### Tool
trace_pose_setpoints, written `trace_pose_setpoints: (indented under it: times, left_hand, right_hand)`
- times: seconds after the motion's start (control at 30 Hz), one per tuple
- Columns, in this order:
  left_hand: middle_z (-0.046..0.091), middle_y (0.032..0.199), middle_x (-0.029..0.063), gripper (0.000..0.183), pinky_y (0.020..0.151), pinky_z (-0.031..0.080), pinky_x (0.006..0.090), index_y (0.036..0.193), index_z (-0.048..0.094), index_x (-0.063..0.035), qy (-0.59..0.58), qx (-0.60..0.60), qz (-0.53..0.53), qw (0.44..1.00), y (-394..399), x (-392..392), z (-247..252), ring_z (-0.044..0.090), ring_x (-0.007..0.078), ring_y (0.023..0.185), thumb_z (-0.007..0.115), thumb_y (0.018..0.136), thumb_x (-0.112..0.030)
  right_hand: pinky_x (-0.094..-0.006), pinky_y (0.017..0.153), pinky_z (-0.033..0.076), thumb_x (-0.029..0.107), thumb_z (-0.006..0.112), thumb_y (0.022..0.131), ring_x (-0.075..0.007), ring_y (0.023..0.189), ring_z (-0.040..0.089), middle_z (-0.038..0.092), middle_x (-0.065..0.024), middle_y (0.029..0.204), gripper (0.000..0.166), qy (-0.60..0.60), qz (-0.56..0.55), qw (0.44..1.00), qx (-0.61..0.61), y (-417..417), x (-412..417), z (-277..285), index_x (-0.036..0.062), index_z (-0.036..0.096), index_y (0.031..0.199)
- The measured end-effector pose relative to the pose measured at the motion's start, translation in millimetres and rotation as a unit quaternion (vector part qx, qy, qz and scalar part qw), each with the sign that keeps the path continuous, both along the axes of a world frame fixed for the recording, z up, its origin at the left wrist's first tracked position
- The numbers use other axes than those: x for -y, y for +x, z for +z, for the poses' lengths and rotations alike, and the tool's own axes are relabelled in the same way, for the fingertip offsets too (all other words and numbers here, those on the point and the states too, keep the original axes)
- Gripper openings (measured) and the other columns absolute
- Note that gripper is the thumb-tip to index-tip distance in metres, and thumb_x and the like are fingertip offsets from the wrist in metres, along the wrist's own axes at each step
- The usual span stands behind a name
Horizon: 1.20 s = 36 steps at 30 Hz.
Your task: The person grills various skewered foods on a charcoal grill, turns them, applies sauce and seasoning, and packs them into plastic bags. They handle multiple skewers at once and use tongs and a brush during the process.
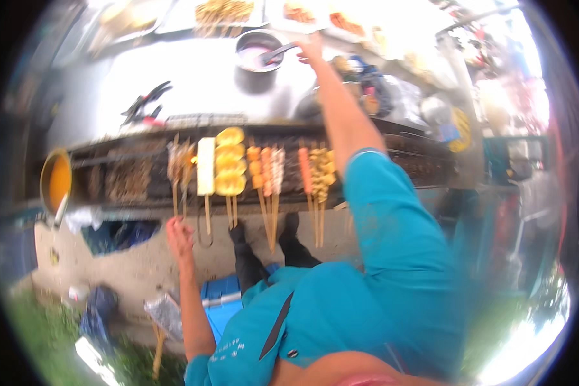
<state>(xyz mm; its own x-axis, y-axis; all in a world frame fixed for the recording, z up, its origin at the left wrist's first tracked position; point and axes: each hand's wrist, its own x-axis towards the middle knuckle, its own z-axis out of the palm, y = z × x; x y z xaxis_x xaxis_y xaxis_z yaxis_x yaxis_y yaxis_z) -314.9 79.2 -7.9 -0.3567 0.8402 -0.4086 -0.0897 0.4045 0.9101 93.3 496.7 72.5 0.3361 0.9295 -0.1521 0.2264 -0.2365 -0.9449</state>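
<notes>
On a long charcoal grill (130,179) lie several skewers, among them a pale rectangular block (206,166) and yellow round slices (230,164). More skewers, with balls and a reddish sausage (305,170), lie to their right. My right hand (310,49) reaches over the grill and grips the handle of a utensil (276,52), whose end is in a metal pot (259,54) of pale liquid. My left hand (180,237) is at the lower ends of the left skewers' sticks; blur hides whether its fingers hold one.
Trays of skewers (224,13) line the table's far side. Black-handled tongs (144,103) lie behind the grill. A bowl of orange sauce (58,179) with a utensil stands at the grill's left end. Bags and containers crowd the right; a blue box (222,301) stands by my legs.
</notes>
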Motion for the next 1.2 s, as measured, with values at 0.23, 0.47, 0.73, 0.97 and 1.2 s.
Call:
trace_pose_setpoints:
  times: [0.23, 0.47, 0.73, 0.97, 1.2]
  left_hand:
    - [0.041, 0.06, -0.0022, 0.022, 0.035, 0.025, 0.0157, 0.1, 0.048, -0.0073, 0.096, -0.013, 0.025, 0.995, 11, -7, -1, 0.032, 0.0018, 0.042, 0.037, 0.096, -0.025]
    - [0.039, 0.061, -0.0035, 0.019, 0.037, 0.026, 0.0164, 0.1, 0.05, -0.0078, 0.055, 0.049, 0.047, 0.996, 5, 1, -4, 0.032, 0.0023, 0.044, 0.041, 0.095, -0.024]
    - [0.057, 0.108, 0.011, 0.035, 0.074, 0.045, 0.0274, 0.12, 0.047, -0.002, 0.086, -0.091, 0.036, 0.992, -2, 11, 7, 0.056, 0.0162, 0.093, 0.041, 0.095, -0.026]
    - [0.048, 0.123, 0.0164, 0.032, 0.095, 0.037, 0.0368, 0.119, 0.046, 0.0003, 0.261, -0.323, -0.107, 0.903, 73, 31, 102, 0.046, 0.0287, 0.114, 0.047, 0.088, -0.009]
    - [0.045, 0.124, 0.0152, 0.046, 0.09, 0.041, 0.0325, 0.127, 0.038, -0.0002, 0.093, -0.016, -0.176, 0.98, 174, 55, 50, 0.048, 0.0233, 0.113, 0.054, 0.087, -0.015]
  right_hand:
    - [-0.0318, 0.048, 0.052, 0.004, 0.068, 0.07, -0.0212, 0.061, 0.061, 0.058, -0.0154, 0.084, 0.053, 0.032, -0.057, 0.985, -0.162, -1, -23, -1, -0.0034, 0.042, 0.115]
    - [-0.0285, 0.05, 0.055, 0.009, 0.064, 0.074, -0.0183, 0.057, 0.064, 0.064, -0.013, 0.066, 0.019, 0.042, 0.085, 0.994, -0.049, -24, -28, -7, -0.0067, 0.063, 0.085]
    - [-0.0217, 0.063, 0.051, 0.012, 0.059, 0.084, -0.0103, 0.073, 0.063, 0.062, -0.0047, 0.083, 0.018, 0.236, 0.388, 0.827, 0.332, -55, 55, 71, 0.002, 0.064, 0.098]
    - [-0.0219, 0.065, 0.051, 0.013, 0.058, 0.085, -0.0106, 0.074, 0.063, 0.063, -0.0049, 0.084, 0.018, 0.21, 0.466, 0.74, 0.437, -53, 94, 91, 0.0018, 0.064, 0.098]
    - [-0.0222, 0.066, 0.05, 0.013, 0.058, 0.085, -0.0108, 0.075, 0.062, 0.063, -0.0051, 0.086, 0.018, 0.236, 0.449, 0.743, 0.436, -45, 124, 95, 0.0017, 0.063, 0.099]
